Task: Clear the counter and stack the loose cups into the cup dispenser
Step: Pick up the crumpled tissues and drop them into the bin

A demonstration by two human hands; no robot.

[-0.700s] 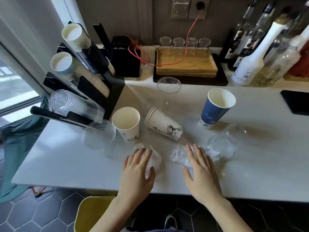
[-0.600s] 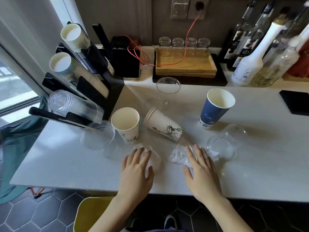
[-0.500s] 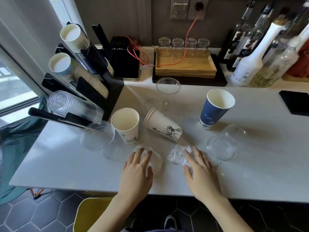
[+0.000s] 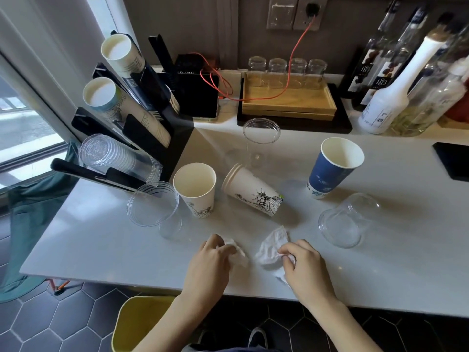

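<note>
White counter [image 4: 380,262] under a window, with bottles and a wooden tray [image 4: 288,102] along the back wall and a black cup dispenser [image 4: 162,138] at the left holding slanted stacks of paper and clear cups. Loose cups are still scattered all over the counter: an upright white paper cup [image 4: 195,190], another white one lying on its side [image 4: 253,193], a blue cup [image 4: 335,166], a clear cup standing near the back [image 4: 261,141], one upright by the dispenser [image 4: 154,207] and one tipped over at the right [image 4: 347,219].

Both hands are down at the near edge, each closed around a wad of tissue — left hand [image 4: 212,262] curled over the small wad [image 4: 237,251], right hand [image 4: 307,262] pinching the bigger crumpled tissue [image 4: 272,247]. Makes sense to me: the yellow bin [image 4: 142,323] sits right below that edge, so the trash probably goes first, and the cups after.

Compared with half a second ago, the fingers were lying flat and spread over the tissues; now they're curled in and gripping — the wads are bunched up and pulled a bit closer. None of the cups has moved.
</note>
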